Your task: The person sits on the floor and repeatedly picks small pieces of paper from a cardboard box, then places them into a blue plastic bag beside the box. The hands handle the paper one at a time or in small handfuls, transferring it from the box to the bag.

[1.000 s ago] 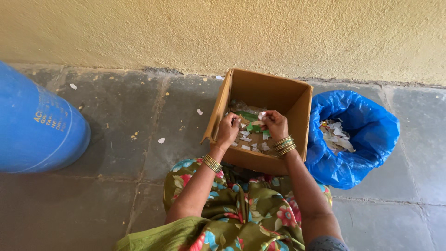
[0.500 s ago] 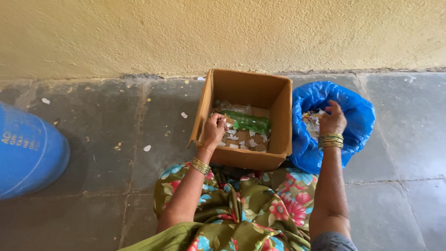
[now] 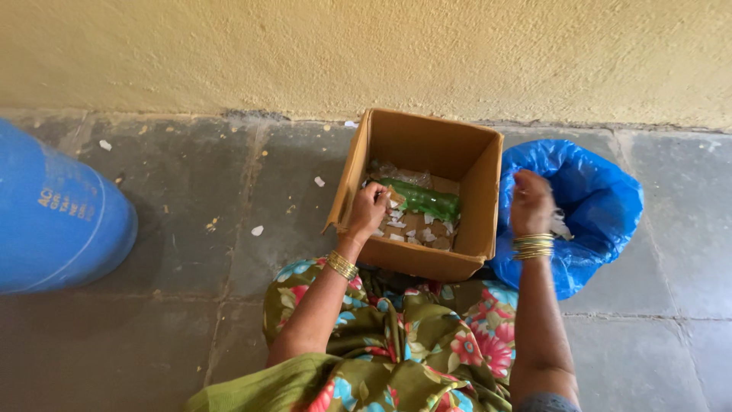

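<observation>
Right hand [image 3: 531,204] lifted from blue bag [image 3: 602,221], perhaps pinching scraps, left hand [image 3: 367,214] in box [image 3: 473,191]

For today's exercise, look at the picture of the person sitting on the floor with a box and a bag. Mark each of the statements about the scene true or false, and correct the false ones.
1. The left hand reaches down inside the cardboard box. True.
2. A red glass jar lies in the box. False: a green plastic bottle lies there among pale scraps.
3. The right hand is over the open blue bag. True.
4. The blue bag stands to the left of the box. False: it stands on the box's right side, touching it.
5. A large blue drum is at the left edge of the view. True.
6. The box stands on a wooden table. False: it stands on a grey stone floor.
</observation>
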